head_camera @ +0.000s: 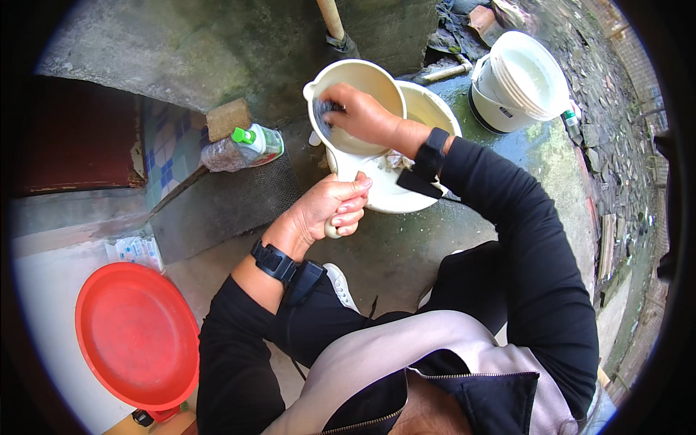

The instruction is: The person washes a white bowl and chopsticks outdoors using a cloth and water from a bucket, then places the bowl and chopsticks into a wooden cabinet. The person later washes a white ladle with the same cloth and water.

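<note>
My left hand is closed around the handle of a cream plastic ladle, whose bowl is tilted so that its inside faces me. Inside that bowl, my right hand presses a dark scrubbing pad against the wall; the pad is blurred and partly hidden by the fingers. Under and behind the ladle stands a cream plastic basin on the wet floor, with some liquid in its far part. A crumpled pale item lies in the basin, partly covered by the ladle and my right wrist.
At the upper right a white bucket holds another white container. A detergent bottle with a green cap lies beside a brick at left. A red plastic basin is at the lower left. A pole stands behind the ladle.
</note>
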The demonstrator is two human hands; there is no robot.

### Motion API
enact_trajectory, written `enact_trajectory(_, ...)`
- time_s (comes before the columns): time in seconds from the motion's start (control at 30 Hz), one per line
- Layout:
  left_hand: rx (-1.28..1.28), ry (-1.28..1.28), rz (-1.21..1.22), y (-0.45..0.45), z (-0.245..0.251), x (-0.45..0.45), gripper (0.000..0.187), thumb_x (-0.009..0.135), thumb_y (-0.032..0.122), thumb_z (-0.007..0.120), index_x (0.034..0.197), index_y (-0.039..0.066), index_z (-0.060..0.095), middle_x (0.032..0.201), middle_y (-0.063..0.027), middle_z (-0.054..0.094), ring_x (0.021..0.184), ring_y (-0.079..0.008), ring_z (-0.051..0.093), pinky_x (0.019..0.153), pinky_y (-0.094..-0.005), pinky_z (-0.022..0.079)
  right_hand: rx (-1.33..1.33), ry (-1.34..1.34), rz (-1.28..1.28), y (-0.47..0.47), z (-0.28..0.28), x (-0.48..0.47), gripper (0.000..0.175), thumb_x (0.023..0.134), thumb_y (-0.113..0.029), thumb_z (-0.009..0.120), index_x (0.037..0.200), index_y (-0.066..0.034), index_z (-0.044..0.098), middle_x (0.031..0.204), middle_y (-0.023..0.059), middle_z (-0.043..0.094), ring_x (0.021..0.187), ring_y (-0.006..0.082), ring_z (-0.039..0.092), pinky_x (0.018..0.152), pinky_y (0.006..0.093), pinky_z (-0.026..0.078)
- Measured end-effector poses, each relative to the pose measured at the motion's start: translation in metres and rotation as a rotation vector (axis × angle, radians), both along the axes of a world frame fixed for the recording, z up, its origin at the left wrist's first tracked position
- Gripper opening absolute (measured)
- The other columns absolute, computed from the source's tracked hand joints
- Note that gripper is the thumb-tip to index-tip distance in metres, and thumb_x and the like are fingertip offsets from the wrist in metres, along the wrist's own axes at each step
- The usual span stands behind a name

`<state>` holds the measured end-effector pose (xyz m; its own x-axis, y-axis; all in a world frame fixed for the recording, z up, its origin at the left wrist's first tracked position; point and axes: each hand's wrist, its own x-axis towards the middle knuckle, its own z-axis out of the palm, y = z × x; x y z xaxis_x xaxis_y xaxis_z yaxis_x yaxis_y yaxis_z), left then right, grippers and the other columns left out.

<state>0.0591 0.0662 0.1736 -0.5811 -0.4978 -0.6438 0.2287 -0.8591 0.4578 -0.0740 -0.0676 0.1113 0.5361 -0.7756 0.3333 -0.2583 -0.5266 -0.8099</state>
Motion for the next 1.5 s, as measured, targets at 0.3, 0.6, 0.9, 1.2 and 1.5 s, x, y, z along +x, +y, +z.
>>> enact_trajectory(0.3,0.017,-0.1,-0.057,-0.003,-0.003,-0.001,0.022,0.105,0.025,0.052,0.086,0.014,0.05,0.052,0.0082,0.036,0.036,-0.0039,0.033,0.036,-0.0238,0.032,-0.292,0.927,0.254,0.0,-0.014,-0.025,0.017,0.082,-0.012,0.065,0.095,-0.0069,0.075,0.102,0.0114,0.07,0.101,0.0309,0.068,0.089,0.041,0.053)
enact_trajectory(0.6,0.077,-0.019,-0.08,0.002,-0.003,0.003,0.023,0.105,0.024,0.05,0.084,0.013,0.05,0.051,0.0078,0.035,0.035,-0.0042,0.031,0.035,-0.0242,0.031,-0.368,0.072,0.039,-0.008,0.013,-0.016,0.02,0.082,-0.006,0.067,0.101,-0.0033,0.07,0.093,0.0105,0.067,0.09,0.0262,0.068,0.075,0.0387,0.056)
enact_trajectory(0.9,-0.02,-0.107,-0.083,-0.001,0.003,-0.003,0.025,0.104,0.023,0.053,0.081,0.013,0.048,0.051,0.0073,0.036,0.035,-0.0047,0.032,0.034,-0.0238,0.031,-0.204,0.884,0.137,0.015,0.019,-0.058,0.016,0.081,-0.015,0.067,0.09,-0.0046,0.075,0.093,0.0152,0.072,0.09,0.0295,0.07,0.08,0.0391,0.056)
enact_trajectory(1.2,-0.04,-0.201,0.004,0.003,-0.004,0.007,0.022,0.104,0.024,0.054,0.085,0.013,0.05,0.052,0.0067,0.037,0.036,-0.0055,0.036,0.035,-0.0246,0.033,-0.198,0.1,0.268,0.05,0.002,-0.056,0.026,0.078,0.001,0.065,0.102,-0.0022,0.072,0.111,0.0153,0.069,0.107,0.0325,0.065,0.093,0.0411,0.051)
enact_trajectory(1.5,0.041,0.015,-0.056,-0.001,-0.005,0.005,0.02,0.104,0.025,0.054,0.088,0.013,0.052,0.054,0.0075,0.038,0.037,-0.0045,0.034,0.036,-0.0236,0.034,-1.029,0.834,0.169,-0.022,0.01,-0.074,0.02,0.078,-0.016,0.067,0.094,-0.0047,0.073,0.114,0.0102,0.064,0.107,0.0204,0.058,0.089,0.0329,0.05)
